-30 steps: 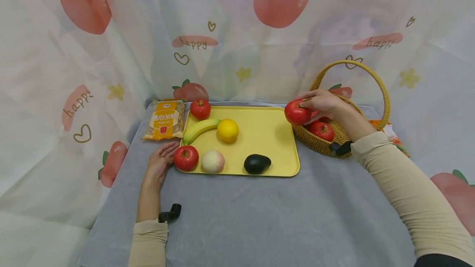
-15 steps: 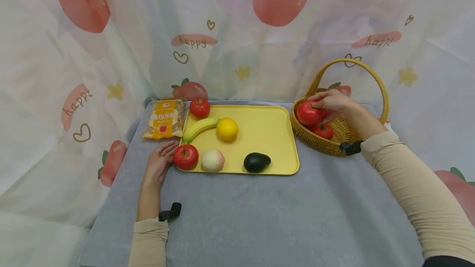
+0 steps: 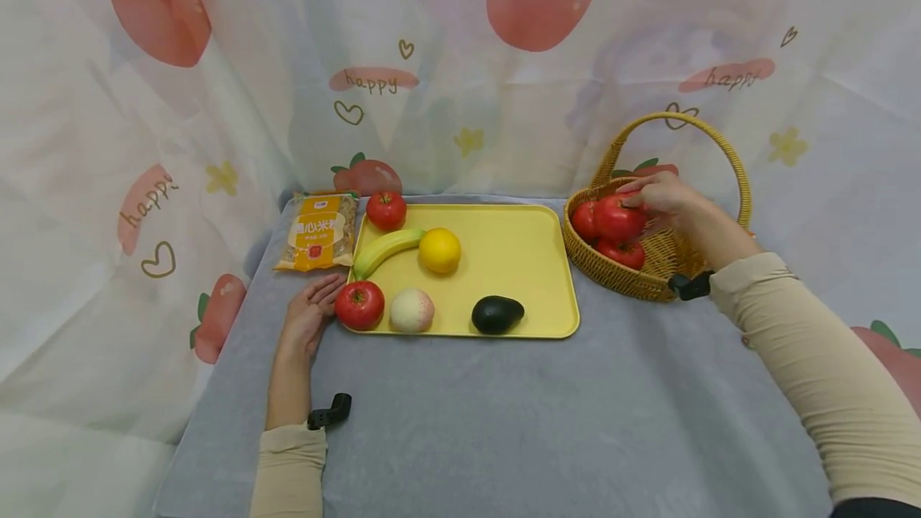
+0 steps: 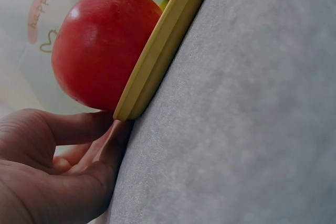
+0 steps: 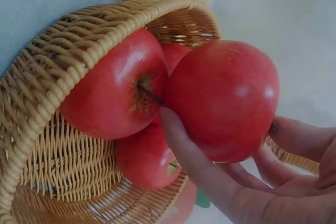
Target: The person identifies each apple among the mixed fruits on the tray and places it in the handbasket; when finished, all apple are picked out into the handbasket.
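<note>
My right hand (image 3: 667,200) pinches a red apple (image 3: 620,218) between thumb and fingers, inside the arch of the wicker basket (image 3: 612,282). Other red apples lie beneath and beside it; in the right wrist view the held apple (image 5: 226,100) overlaps a stemmed apple (image 5: 105,93). At the other side, my left hand (image 3: 309,316) rests on the cloth at the left edge of the yellow tray (image 3: 514,262), fingers extended. The left wrist view has its thumb at the tray's rim, just under a red apple (image 4: 105,45) on the tray's corner.
On the tray are a banana (image 3: 387,251), a yellow lemon-like fruit (image 3: 440,250), a pale peach (image 3: 412,311) and a dark avocado (image 3: 497,315). Another apple (image 3: 386,210) stands at its back left corner, beside an orange food packet (image 3: 317,232). A printed curtain hangs behind.
My right hand has carried the apple rightward from the basket's left rim to further inside it, uncovering another apple at the left. The left hand has stayed in place.
</note>
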Motion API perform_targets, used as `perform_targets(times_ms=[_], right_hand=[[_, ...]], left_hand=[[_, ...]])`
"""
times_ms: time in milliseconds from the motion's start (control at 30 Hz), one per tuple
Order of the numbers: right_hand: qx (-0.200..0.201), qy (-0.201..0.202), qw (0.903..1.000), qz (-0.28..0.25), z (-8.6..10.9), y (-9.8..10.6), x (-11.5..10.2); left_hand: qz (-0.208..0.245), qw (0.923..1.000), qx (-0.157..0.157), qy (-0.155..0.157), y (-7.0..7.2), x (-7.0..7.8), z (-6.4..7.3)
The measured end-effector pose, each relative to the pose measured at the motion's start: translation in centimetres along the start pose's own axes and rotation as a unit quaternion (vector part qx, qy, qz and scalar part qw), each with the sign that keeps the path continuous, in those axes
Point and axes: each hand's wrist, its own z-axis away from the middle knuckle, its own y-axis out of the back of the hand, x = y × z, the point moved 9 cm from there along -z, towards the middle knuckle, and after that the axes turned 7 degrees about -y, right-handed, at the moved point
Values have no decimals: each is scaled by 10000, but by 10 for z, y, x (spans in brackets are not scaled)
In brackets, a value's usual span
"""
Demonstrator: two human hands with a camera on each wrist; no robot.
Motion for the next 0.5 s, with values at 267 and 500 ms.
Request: perform_targets(times_ms=[267,500], right_hand=[[162,23,9999,55,0,10,3],[423,-146,9989,-166,3,20,10]], left_hand=[[9,10000,69,9,1,-2,-1],[117,9998,-73,-129,0,-2,-1]])
